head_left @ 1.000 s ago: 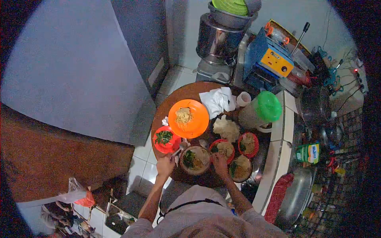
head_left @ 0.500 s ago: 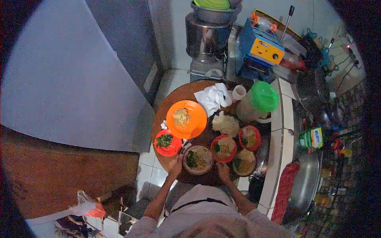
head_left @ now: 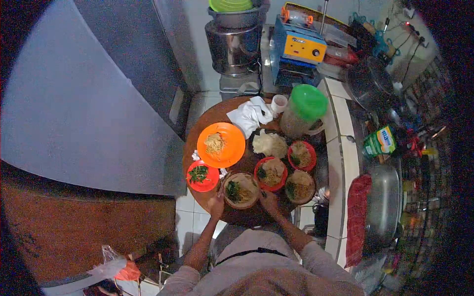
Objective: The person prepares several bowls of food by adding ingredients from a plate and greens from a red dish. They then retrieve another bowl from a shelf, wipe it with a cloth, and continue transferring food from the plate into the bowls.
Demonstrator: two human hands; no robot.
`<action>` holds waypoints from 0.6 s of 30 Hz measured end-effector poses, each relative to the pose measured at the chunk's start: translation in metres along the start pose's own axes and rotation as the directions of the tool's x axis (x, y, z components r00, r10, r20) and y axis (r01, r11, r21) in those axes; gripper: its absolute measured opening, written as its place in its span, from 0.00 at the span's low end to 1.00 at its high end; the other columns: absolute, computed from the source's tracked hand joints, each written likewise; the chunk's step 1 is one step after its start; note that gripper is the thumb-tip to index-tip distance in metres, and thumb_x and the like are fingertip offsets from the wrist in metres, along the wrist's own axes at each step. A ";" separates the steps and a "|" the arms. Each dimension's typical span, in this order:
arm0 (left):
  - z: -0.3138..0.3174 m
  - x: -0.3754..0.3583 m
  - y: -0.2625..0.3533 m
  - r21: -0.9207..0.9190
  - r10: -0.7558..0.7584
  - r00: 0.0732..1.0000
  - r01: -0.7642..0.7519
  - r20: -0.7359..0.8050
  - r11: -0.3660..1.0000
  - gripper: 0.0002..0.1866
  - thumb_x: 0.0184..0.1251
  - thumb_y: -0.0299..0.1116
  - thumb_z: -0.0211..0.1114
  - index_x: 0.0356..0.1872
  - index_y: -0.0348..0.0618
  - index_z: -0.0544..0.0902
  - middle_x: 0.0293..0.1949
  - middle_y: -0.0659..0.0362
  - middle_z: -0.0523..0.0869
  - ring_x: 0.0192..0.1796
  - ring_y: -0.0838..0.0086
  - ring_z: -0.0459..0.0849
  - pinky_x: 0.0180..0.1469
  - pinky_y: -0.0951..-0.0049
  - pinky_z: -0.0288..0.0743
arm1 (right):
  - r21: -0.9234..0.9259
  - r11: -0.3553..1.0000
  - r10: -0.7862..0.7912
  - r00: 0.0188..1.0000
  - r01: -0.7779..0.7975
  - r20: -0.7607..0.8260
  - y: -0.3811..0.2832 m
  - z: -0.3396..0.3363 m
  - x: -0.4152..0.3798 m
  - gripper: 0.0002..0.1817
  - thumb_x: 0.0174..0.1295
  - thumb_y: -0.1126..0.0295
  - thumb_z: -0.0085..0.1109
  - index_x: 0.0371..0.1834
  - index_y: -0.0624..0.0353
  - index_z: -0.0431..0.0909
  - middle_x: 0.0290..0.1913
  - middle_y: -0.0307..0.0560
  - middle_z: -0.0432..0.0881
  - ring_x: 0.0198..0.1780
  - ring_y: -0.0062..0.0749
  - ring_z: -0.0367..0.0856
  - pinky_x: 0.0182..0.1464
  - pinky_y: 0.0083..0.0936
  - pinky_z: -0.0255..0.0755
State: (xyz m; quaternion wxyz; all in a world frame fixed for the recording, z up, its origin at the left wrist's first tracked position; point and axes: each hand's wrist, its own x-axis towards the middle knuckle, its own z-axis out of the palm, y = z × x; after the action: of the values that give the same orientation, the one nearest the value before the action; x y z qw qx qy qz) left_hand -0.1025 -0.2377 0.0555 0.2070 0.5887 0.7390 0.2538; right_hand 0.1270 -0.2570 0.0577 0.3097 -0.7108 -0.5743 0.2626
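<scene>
A bowl of noodles (head_left: 249, 194) with dark greens and a pale topping stands at the near edge of the round table, between my two hands. My left hand (head_left: 216, 204) is closed at its left rim. On the right rim my right hand (head_left: 269, 202) is closed too; its fingers are small and dim. Just beyond are a red bowl (head_left: 274, 171), a smaller red bowl (head_left: 302, 155) and a pale bowl (head_left: 300, 187), all with similar food. A red plate of chopped greens (head_left: 199, 174) lies beyond my left hand, near an orange plate with noodles (head_left: 217, 144).
Further back on the wooden table (head_left: 207, 116) are crumpled white paper (head_left: 250, 116), a white cup (head_left: 279, 103), a green-lidded jug (head_left: 308, 103) and a pale heap of food (head_left: 269, 144). A tiled counter edge (head_left: 345, 158) borders the right side. A blue machine (head_left: 298, 49) stands behind.
My view has shifted, so the table sits higher and further left. The noodle bowl has moved slightly right relative to the others, and my right hand now meets its rim.
</scene>
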 end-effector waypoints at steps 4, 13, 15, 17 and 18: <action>-0.005 -0.003 0.008 -0.127 0.176 0.947 -0.216 -0.271 0.968 0.16 0.53 0.45 0.53 0.30 0.42 0.78 0.20 0.48 0.78 0.23 0.53 0.77 0.25 0.57 0.68 | 0.066 0.995 0.073 0.991 -0.081 0.115 -0.051 -0.035 -0.002 0.18 0.51 0.57 0.53 0.37 0.60 0.76 0.35 0.57 0.77 0.39 0.46 0.76 0.42 0.34 0.68; -0.010 -0.017 -0.005 0.036 0.127 0.991 -0.126 -0.030 0.991 0.16 0.52 0.44 0.54 0.31 0.40 0.77 0.19 0.45 0.76 0.21 0.56 0.77 0.24 0.58 0.68 | -0.050 0.998 0.042 0.987 -0.034 0.154 -0.048 -0.041 -0.013 0.15 0.51 0.59 0.51 0.29 0.61 0.77 0.28 0.55 0.77 0.31 0.45 0.77 0.35 0.34 0.69; -0.014 -0.024 -0.008 0.005 0.156 0.986 -0.157 0.061 0.988 0.17 0.52 0.44 0.54 0.30 0.39 0.77 0.18 0.45 0.76 0.19 0.56 0.76 0.23 0.58 0.68 | -0.018 0.998 0.064 0.981 -0.062 0.185 -0.014 -0.021 -0.017 0.15 0.50 0.59 0.51 0.28 0.61 0.77 0.27 0.54 0.78 0.30 0.44 0.77 0.34 0.34 0.69; -0.013 -0.035 -0.009 -0.027 0.187 0.970 -0.185 0.157 0.982 0.17 0.52 0.45 0.54 0.29 0.39 0.77 0.17 0.46 0.75 0.18 0.57 0.75 0.22 0.58 0.67 | 0.013 0.995 0.090 0.972 -0.095 0.216 0.011 -0.010 -0.027 0.15 0.50 0.59 0.51 0.27 0.62 0.77 0.26 0.53 0.78 0.29 0.44 0.77 0.33 0.35 0.69; -0.012 -0.040 -0.008 -0.046 0.079 0.977 -0.071 0.199 0.996 0.17 0.52 0.45 0.53 0.28 0.39 0.77 0.17 0.47 0.76 0.19 0.58 0.75 0.23 0.59 0.68 | -0.008 0.999 0.042 0.986 -0.041 0.160 0.017 -0.009 -0.034 0.15 0.50 0.59 0.51 0.25 0.62 0.77 0.25 0.53 0.78 0.28 0.43 0.77 0.32 0.34 0.69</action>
State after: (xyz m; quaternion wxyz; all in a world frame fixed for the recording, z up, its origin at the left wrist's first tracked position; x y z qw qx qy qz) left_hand -0.1070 -0.2798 0.0603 0.2824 0.6345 0.6866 0.2150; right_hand 0.1375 -0.2943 0.0514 0.2553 -0.6999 -0.5830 0.3241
